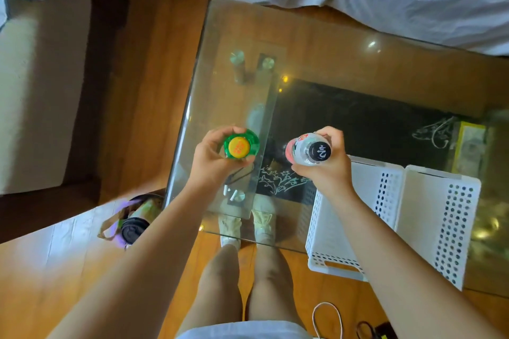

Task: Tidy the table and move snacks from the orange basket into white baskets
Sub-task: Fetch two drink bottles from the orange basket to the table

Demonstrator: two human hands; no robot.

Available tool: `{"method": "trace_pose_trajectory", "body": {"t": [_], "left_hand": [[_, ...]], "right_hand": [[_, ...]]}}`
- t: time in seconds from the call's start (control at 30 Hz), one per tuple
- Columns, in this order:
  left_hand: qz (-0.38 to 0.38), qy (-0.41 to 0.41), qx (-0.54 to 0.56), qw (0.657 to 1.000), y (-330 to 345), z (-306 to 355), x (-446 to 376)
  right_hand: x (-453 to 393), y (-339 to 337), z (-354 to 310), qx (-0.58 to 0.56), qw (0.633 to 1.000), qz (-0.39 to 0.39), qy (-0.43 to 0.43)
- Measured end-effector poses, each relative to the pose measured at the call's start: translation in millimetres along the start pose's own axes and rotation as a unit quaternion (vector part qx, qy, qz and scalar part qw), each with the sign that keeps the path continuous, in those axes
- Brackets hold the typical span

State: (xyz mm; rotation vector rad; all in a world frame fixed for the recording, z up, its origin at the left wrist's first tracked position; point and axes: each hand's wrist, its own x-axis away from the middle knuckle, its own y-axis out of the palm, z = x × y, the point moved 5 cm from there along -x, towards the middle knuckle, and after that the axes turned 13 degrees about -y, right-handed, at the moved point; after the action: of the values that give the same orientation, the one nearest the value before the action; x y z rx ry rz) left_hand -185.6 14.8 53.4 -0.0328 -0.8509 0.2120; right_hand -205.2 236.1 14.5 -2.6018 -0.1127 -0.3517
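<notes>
My left grip (212,153) is curled round the green bottle (242,144), fingers and thumb wrapped about its body below the yellow cap. The bottle stands upright, long axis vertical, cap pointing up at me, held over the left part of the glass tabletop (316,44).

My right grip (327,162) is curled round the clear bottle (308,149), which bears a pink label and a black cap. Its long axis is near vertical, cap up and tilted slightly right. It is held over the tabletop, right of the green bottle and apart from it.

Two white baskets (429,217) sit side by side, touching, at the near right of the tabletop.
</notes>
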Motion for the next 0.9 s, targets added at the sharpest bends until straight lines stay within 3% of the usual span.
{"method": "trace_pose_trajectory", "body": {"t": [0.43,0.57,0.7,0.8,0.9], "left_hand": [[0.000,-0.057,0.029,0.998,7,-6,-4],[0.013,-0.139,0.011,0.990,2,-19,6],[0.045,-0.246,0.115,0.961,-20,-42,45],[0.051,-0.290,0.218,0.930,-46,-67,89],[0.087,-0.291,0.266,0.915,-77,-95,137]], "right_hand": [[4,-4,18,-0.051,0.997,-0.037,0.039],[18,-19,14,-0.057,0.988,-0.037,0.138],[49,-38,4,-0.040,0.964,-0.005,0.262],[76,-29,-13,-0.128,0.924,-0.076,0.353],[92,-8,-51,-0.098,0.921,-0.165,0.338]]}}
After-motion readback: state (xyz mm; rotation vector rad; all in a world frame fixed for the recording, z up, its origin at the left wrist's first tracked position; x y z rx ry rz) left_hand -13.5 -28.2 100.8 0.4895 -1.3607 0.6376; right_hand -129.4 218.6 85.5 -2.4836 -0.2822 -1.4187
